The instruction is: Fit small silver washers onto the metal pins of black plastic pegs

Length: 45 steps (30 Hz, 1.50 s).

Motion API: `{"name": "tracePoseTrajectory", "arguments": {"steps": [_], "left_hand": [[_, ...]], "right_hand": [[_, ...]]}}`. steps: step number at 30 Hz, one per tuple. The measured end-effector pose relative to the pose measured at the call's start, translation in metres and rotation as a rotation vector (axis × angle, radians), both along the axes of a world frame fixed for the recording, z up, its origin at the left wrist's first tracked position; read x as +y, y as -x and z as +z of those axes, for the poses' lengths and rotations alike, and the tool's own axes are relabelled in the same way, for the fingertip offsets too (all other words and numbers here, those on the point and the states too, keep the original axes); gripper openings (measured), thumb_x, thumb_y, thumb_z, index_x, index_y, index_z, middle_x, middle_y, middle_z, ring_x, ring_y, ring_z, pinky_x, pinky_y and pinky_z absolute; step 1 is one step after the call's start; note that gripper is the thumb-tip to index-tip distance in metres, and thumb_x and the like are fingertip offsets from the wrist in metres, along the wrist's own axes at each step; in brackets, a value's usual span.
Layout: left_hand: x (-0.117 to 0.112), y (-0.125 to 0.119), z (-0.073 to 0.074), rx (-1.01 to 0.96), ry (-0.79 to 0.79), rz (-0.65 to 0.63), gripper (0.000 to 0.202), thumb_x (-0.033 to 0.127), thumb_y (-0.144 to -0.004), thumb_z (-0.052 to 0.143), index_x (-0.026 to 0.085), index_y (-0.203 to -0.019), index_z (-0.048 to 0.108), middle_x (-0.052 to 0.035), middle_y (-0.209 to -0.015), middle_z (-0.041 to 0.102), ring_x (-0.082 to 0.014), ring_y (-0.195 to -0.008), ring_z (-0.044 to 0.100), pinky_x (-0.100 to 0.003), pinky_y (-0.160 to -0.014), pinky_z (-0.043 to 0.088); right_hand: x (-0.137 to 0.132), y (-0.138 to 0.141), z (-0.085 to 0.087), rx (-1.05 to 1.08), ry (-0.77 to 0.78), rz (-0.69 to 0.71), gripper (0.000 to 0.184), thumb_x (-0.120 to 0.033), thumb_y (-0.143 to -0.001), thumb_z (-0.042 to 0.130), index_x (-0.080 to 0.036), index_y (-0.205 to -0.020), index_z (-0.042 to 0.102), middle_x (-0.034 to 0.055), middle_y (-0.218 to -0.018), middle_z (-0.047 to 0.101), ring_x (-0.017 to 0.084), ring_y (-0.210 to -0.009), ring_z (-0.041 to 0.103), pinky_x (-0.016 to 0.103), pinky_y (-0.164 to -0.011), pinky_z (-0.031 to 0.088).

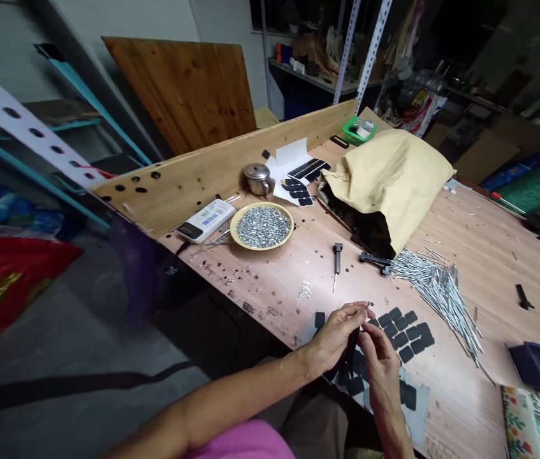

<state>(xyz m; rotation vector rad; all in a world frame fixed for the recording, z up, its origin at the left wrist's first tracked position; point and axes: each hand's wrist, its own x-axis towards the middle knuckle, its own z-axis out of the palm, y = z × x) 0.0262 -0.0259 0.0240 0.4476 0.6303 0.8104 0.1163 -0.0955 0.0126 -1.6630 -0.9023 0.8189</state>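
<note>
My left hand [333,339] is closed, its fingertips pinched near a tiny shiny metal piece [370,305]. Below those fingers a long black plastic piece [352,349] hangs between my hands, partly covered. My right hand [382,354] meets the left at the fingertips, thumb and fingers drawn together; what they pinch is hidden. Beneath and beyond the hands lie several dark rounded-square pads [401,340] on grey backing sheets. Small washers [304,289] form a loose patch farther up the table. Near them rests a black T-shaped part with a thin metal rod [337,258].
A yellow bowl of small metal parts [262,227] stands beside a white power bank [206,220] and a metal pot [257,178]. A large paper sack [394,182] lies open near a pile of metal rods [442,293]. A wooden board [231,156] edges the table.
</note>
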Motion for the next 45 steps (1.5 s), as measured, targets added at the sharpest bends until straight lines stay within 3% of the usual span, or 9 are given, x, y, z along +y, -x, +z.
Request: {"name": "tracePoseTrajectory", "arguments": {"steps": [5,10,16,23,26,30,34,39,45], "left_hand": [[-0.016,-0.025,0.001,-0.096,0.131,-0.030,0.043,0.040,-0.049,0.085,0.015,-0.080,0.069,-0.0021,-0.080,0.063,-0.0118,-0.077,0.054,-0.025,-0.080,0.038],[-0.029,-0.042,-0.004,-0.055,0.123,-0.077,0.043,0.044,-0.049,0.084,0.014,-0.076,0.070,-0.0068,-0.092,0.064,-0.0182,-0.093,0.056,-0.029,-0.092,0.038],[-0.023,-0.033,-0.017,0.165,0.019,-0.181,0.057,0.041,-0.064,0.077,0.021,-0.115,0.061,-0.0101,-0.133,0.048,-0.0247,-0.124,0.041,-0.034,-0.105,0.031],[0.002,-0.018,-0.015,0.375,-0.249,-0.033,0.054,0.039,-0.077,0.063,0.020,-0.125,0.050,-0.0127,-0.128,0.048,-0.0239,-0.117,0.048,-0.035,-0.098,0.039],[0.015,-0.012,-0.015,0.423,-0.312,0.021,0.048,0.035,-0.081,0.059,0.021,-0.126,0.048,-0.0110,-0.122,0.051,-0.0219,-0.111,0.052,-0.035,-0.095,0.041],[0.044,-0.003,-0.020,0.568,-0.430,0.159,0.040,0.028,-0.083,0.053,0.021,-0.123,0.050,-0.0086,-0.115,0.055,-0.0187,-0.103,0.055,-0.032,-0.088,0.046],[0.079,-0.001,-0.031,0.954,-0.572,0.208,0.035,0.021,-0.082,0.053,0.016,-0.117,0.053,-0.0087,-0.105,0.054,-0.0161,-0.086,0.058,-0.029,-0.077,0.049],[0.094,-0.010,-0.041,1.475,-0.764,0.095,0.034,0.029,-0.084,0.055,0.014,-0.113,0.050,-0.0119,-0.109,0.052,-0.0229,-0.094,0.059,-0.033,-0.078,0.048],[0.098,-0.017,-0.037,1.653,-0.754,-0.122,0.031,0.033,-0.085,0.054,0.013,-0.108,0.050,-0.0162,-0.113,0.053,-0.0272,-0.097,0.059,-0.033,-0.076,0.046]], "right_hand": [[-0.013,-0.008,-0.005,0.005,-0.002,-0.142,0.039,-0.052,-0.073,0.060,-0.019,-0.092,0.066,0.0068,-0.098,0.068,0.021,-0.094,0.060,0.035,-0.083,0.046],[-0.020,-0.023,-0.007,-0.190,0.004,-0.173,0.033,-0.050,-0.078,0.053,-0.019,-0.082,0.063,0.0034,-0.080,0.066,0.018,-0.076,0.059,0.030,-0.071,0.047],[-0.025,-0.098,-0.025,-1.078,0.150,-0.166,0.031,-0.037,-0.090,0.039,-0.022,-0.089,0.066,0.0073,-0.088,0.060,0.017,-0.069,0.054,0.025,-0.050,0.034],[-0.022,-0.164,-0.034,-1.712,0.149,0.058,0.029,-0.008,-0.088,0.037,-0.019,-0.084,0.064,0.0079,-0.076,0.058,0.019,-0.067,0.047,0.028,-0.054,0.035],[-0.029,-0.154,-0.038,-1.744,0.025,0.161,0.030,-0.004,-0.087,0.034,-0.016,-0.084,0.062,0.0079,-0.072,0.055,0.019,-0.067,0.046,0.028,-0.055,0.038],[-0.038,-0.139,-0.040,-1.695,-0.268,0.486,0.033,-0.002,-0.088,0.031,-0.016,-0.095,0.060,0.0070,-0.080,0.056,0.017,-0.071,0.048,0.028,-0.063,0.042],[-0.032,-0.145,-0.033,-1.657,-0.110,0.257,0.029,-0.005,-0.089,0.033,-0.016,-0.083,0.059,0.0052,-0.069,0.050,0.016,-0.062,0.043,0.026,-0.052,0.036],[-0.037,-0.127,-0.038,-1.606,-0.256,0.565,0.032,-0.006,-0.091,0.032,-0.016,-0.092,0.061,0.0045,-0.072,0.052,0.016,-0.066,0.046,0.028,-0.061,0.038],[-0.045,-0.120,-0.047,-1.565,-0.139,0.573,0.035,-0.008,-0.092,0.030,-0.018,-0.097,0.063,0.0063,-0.075,0.057,0.018,-0.070,0.049,0.029,-0.065,0.041]]}}
